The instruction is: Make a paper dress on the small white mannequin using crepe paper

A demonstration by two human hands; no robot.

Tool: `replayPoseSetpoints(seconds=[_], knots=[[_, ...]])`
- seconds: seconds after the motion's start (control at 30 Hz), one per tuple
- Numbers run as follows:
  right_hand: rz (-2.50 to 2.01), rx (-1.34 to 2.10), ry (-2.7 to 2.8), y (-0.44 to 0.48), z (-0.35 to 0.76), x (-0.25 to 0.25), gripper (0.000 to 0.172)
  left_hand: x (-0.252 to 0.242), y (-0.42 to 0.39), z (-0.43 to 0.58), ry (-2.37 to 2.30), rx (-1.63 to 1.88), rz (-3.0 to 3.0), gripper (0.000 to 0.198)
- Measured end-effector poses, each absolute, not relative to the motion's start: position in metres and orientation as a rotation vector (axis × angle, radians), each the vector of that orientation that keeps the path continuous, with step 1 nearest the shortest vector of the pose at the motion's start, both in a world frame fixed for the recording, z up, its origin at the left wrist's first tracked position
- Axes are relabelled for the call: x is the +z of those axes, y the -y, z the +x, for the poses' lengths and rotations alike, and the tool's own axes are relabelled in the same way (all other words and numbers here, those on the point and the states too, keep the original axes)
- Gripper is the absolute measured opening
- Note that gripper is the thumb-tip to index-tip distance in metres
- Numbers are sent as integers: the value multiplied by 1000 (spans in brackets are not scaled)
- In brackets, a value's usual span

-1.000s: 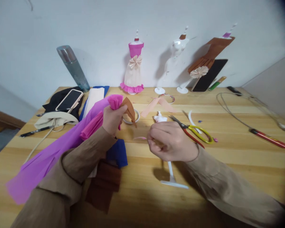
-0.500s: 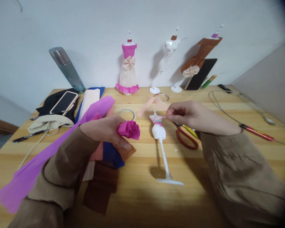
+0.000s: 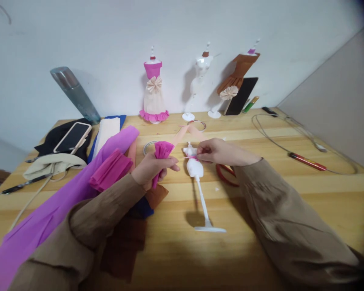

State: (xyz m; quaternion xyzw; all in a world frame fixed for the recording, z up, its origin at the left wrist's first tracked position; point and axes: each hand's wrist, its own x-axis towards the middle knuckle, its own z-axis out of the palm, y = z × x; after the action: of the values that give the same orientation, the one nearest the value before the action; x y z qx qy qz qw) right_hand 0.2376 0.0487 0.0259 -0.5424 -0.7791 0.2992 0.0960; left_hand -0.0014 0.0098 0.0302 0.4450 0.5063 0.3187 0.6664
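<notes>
Wooden table (image 3: 321,190), white mannequin (image 3: 195,167), pink-banded chest

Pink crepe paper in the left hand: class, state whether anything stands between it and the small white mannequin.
Nothing visible does. The left hand holds the pink crepe paper beside the small white mannequin, only bare table between. The right hand pinches its far side.

Left hand (image 3: 150,171) around pink crepe paper (image 3: 162,151), right hand (image 3: 214,151) at small mannequin (image 3: 194,167).
</notes>
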Motion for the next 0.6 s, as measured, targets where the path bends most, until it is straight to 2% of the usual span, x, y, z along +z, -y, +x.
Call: replayPoseSetpoints(seconds=[0.13, 0.6], knots=[[-1652, 947, 2212, -51, 239, 19, 27, 29, -15, 15, -1219, 673, 1089, 12], [-1659, 1121, 2064, -57, 245, 5, 16, 14, -34, 45, -1304, 772, 1165, 8]])
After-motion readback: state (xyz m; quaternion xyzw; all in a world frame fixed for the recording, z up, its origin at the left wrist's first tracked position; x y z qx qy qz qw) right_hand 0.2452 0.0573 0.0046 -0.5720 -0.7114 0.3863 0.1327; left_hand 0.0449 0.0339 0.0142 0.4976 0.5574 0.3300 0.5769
